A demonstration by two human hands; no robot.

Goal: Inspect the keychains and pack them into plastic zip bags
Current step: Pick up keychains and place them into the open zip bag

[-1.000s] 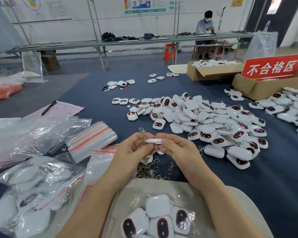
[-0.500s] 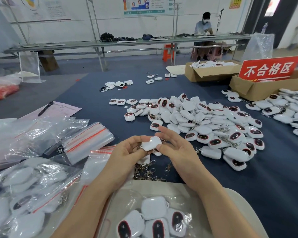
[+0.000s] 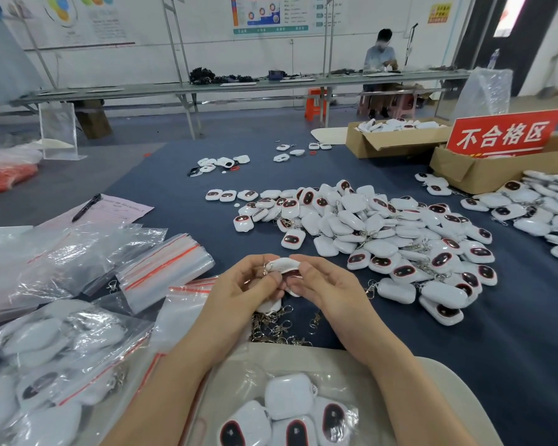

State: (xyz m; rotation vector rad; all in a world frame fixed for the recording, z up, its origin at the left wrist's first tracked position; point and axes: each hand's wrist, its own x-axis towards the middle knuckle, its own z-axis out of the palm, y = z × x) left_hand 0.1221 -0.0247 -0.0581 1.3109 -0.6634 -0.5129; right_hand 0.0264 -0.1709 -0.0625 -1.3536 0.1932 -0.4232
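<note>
Workshop surroundings around a dark blue counter (image 3: 512, 333).

A black pen (image 3: 86, 207) lies across a pink paper form (image 3: 116, 210) at the counter's left edge. At far right, a red sign (image 3: 503, 132) with white Chinese characters stands in an open cardboard box (image 3: 484, 172). A second open box (image 3: 397, 144) sits just left of it, and a tall clear plastic bag (image 3: 484, 94) stands behind. On a grey surface to the left are an upright clear acrylic stand (image 3: 58, 130) and a red heap (image 3: 7, 178). Along the white wall runs a long grey back counter (image 3: 207, 88), with a seated person (image 3: 380, 53) at its right end, an orange stool (image 3: 314, 103) below, and a poster (image 3: 271, 12) above.
</note>
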